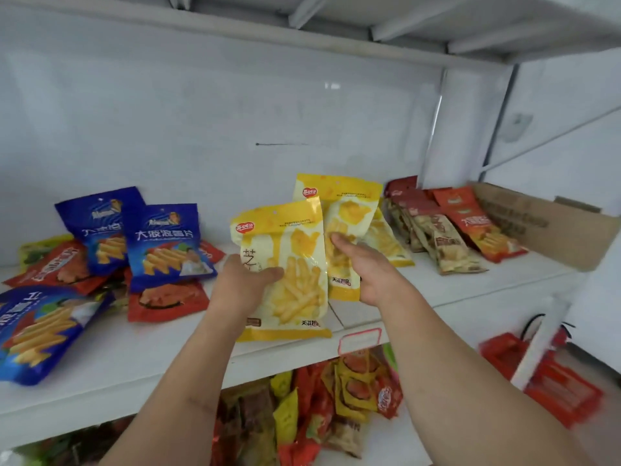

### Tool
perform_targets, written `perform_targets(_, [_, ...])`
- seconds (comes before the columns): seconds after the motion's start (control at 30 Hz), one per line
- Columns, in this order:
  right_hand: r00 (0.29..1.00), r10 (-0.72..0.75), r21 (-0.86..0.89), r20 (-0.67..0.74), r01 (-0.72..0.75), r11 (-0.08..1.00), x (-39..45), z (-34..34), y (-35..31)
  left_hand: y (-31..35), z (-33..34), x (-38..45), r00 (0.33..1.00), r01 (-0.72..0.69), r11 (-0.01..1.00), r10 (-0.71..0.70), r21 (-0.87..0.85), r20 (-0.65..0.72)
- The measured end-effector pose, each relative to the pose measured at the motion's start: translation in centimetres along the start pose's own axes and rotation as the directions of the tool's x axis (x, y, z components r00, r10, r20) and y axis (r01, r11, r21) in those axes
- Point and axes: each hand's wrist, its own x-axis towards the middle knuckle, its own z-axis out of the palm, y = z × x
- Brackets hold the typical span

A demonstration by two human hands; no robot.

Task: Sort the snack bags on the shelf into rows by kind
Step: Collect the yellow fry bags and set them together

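Note:
My left hand grips a yellow fries bag by its left edge and holds it upright over the front of the white shelf. My right hand holds a second yellow bag just behind it, fingers across its front. Another yellow bag lies flat behind those. Blue bags stand at the left among red bags. Red-and-tan bags and orange bags lean in rows at the right.
A cardboard box sits at the shelf's right end. A large blue bag lies at the front left. The lower shelf holds a mixed heap of snack bags. Red baskets stand on the floor at the right.

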Motion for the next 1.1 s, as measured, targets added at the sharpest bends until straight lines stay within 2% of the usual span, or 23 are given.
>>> perform_targets(0.23, [0.997, -0.041, -0.148, -0.070, 0.030, 0.988, 1.4, -9.1, -1.7, 1.4, 7.1, -0.2, 0.997, 0.004, 0.998, -0.009, -0.068, -0.074])
perform_targets(0.4, [0.990, -0.104, -0.178, -0.100, 0.085, 0.980, 2.9, -13.1, -2.9, 1.6, 10.3, 1.6, 0.997, 0.015, 0.997, -0.021, -0.080, -0.077])
perform_targets(0.63, [0.983, -0.105, -0.223, -0.153, 0.069, 0.972, 7.3, -16.6, -2.6, 1.5, 13.1, 4.8, 0.997, 0.038, 0.997, -0.042, -0.068, -0.059])
perform_targets(0.93, [0.992, -0.102, -0.379, -0.081, 0.064, 0.923, 12.8, -19.2, -2.0, 0.8, 14.6, 6.7, 0.992, 0.085, 0.996, -0.086, -0.011, -0.091])
perform_targets(1.1, [0.979, -0.188, -0.492, -0.073, 0.129, 0.861, 15.9, -20.8, -1.1, 1.1, 17.4, 5.9, 0.989, 0.112, 0.994, -0.111, 0.002, -0.101])
